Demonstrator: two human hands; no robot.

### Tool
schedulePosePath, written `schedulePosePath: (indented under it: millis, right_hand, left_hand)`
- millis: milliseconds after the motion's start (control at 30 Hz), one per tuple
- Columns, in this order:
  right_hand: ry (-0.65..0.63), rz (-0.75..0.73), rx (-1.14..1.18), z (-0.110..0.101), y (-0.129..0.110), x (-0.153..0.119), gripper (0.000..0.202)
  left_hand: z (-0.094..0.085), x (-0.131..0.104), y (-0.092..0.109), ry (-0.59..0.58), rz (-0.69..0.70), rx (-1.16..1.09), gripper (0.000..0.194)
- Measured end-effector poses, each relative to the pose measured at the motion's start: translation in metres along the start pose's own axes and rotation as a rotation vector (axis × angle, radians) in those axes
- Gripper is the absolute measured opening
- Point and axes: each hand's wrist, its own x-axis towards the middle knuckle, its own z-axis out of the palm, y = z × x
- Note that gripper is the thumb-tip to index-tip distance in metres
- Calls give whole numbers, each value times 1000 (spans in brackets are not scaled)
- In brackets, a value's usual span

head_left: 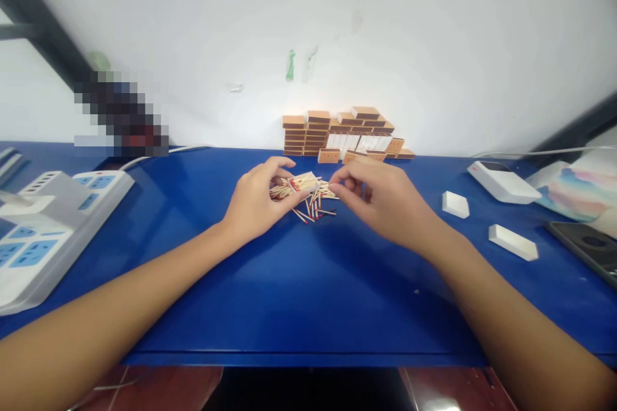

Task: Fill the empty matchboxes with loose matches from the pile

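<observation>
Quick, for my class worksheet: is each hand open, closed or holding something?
Left hand: closed on a matchbox tray of matches.
Right hand: fingers curled, thumb near fingertip; whether it pinches a match cannot be told.

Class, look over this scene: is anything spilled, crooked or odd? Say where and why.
Loose matches lie crisscrossed on the blue table between the left hand and right hand, outside any box, so they look spilled. A green mark stains the white wall.

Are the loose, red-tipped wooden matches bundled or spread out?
Spread out: the matches lie at differing angles on the blue tabletop.
</observation>
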Motion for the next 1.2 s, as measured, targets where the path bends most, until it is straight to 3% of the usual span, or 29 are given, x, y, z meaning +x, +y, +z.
schedulePosePath:
  millis: [300, 433, 533, 900, 967, 1133, 1200]
  right_hand:
    - [-246, 26, 23, 23, 5, -6, 21]
    - [-261, 28, 42, 20, 9, -6, 14]
    - [-275, 67, 36, 15, 11, -4, 3]
    - [-363, 101, 62, 23, 7, -6, 12]
    - [-326, 97, 57, 20, 10, -5, 13]
    - [-60, 53, 14, 9, 11, -2, 10]
    - [-23, 25, 31, 8, 7, -2, 9]
  left_hand:
    - [-7, 9, -18, 30, -4, -6, 46]
    - [-7, 9, -19, 33, 24, 29, 46]
    - [-7, 7, -15, -51, 63, -10, 47]
    - [-3, 6, -18, -68, 11, -105, 46]
    - [-3, 5, -16, -57, 10, -104, 47]
    - [-2, 1, -6, -136, 42, -117, 49]
    - [-1, -1, -3, -147, 32, -123, 49]
